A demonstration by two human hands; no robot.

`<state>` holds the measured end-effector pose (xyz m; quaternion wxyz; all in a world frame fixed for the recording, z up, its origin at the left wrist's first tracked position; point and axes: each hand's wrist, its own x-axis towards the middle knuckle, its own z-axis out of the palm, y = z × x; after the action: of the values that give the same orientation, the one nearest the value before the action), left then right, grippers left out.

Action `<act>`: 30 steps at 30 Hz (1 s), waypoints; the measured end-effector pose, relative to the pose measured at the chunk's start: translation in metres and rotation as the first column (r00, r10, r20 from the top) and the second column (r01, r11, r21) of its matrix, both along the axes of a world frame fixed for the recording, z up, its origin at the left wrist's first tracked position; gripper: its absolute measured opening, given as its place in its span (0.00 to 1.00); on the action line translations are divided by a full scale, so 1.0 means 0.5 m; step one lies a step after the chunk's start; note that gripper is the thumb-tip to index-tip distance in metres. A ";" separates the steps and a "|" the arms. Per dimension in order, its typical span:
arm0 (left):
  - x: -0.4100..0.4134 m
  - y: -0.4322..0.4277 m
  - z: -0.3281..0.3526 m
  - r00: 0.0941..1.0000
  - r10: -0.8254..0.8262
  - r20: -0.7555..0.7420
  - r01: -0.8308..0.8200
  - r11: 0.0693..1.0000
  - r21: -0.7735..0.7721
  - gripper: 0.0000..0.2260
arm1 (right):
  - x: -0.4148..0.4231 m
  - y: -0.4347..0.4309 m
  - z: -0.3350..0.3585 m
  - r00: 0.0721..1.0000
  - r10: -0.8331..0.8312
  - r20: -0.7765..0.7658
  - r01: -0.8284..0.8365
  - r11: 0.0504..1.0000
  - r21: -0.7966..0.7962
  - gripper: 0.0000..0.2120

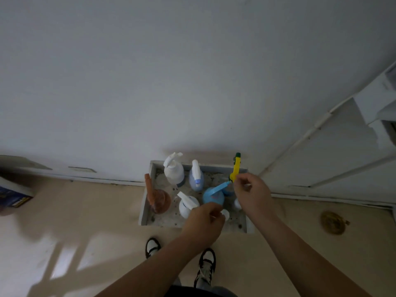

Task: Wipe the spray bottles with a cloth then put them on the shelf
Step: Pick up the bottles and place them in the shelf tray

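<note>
Several spray bottles stand in a low stone shelf tray (pixel 147 196) on the floor against the wall. At the back are a white one (pixel 174 171) and a pale blue one (pixel 196 179). In front are a brown one (pixel 157 199), a white one (pixel 186 205) and a bright blue one (pixel 214 195). A yellow-and-green spray head (pixel 236 166) rises at the right. My right hand (pixel 252 194) pinches the base of that yellow head. My left hand (pixel 203 220) is curled over the tray's front, closed on a small white thing (pixel 225 214); I cannot tell if it is cloth.
The white wall fills the upper view, with white conduit pipes (pixel 317 127) at the right. A blue box (pixel 15 196) sits on the beige floor at the left, and a brass floor drain (pixel 333 222) at the right. My shoes (pixel 153 246) stand just before the tray.
</note>
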<state>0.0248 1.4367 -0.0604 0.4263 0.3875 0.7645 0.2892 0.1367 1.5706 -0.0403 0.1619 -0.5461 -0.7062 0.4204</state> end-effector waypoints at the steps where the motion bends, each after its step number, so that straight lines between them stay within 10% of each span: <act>1: -0.012 -0.004 0.016 1.000 -0.002 0.015 0.001 1.000 0.022 0.10 | -0.025 0.001 0.017 0.999 0.026 -0.040 -0.026 1.000 0.016 0.04; 12: -0.413 0.017 0.142 0.904 0.299 -0.305 -0.270 0.954 0.134 0.06 | -0.281 0.016 0.034 0.964 0.235 0.124 -0.224 0.970 -0.094 0.14; 18: -0.457 0.114 0.057 0.951 -0.189 -0.246 0.149 0.974 -0.172 0.26 | -0.320 0.003 -0.018 0.880 0.243 0.409 -0.191 0.968 -0.164 0.15; 23: -0.447 0.119 0.039 0.964 -0.241 -0.117 0.245 0.969 0.019 0.27 | -0.316 0.015 -0.037 0.877 0.200 0.436 -0.113 0.969 -0.217 0.12; 30: -0.472 0.124 0.081 0.743 -0.648 -0.164 0.645 0.760 -0.079 0.23 | -0.318 0.025 -0.030 0.937 0.176 0.302 -0.122 0.974 -0.188 0.14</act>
<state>-0.2112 1.4987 -0.0198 0.4319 0.6493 0.6209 0.0805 -0.0221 1.5833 -0.0554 -0.0321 -0.5628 -0.7248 0.3961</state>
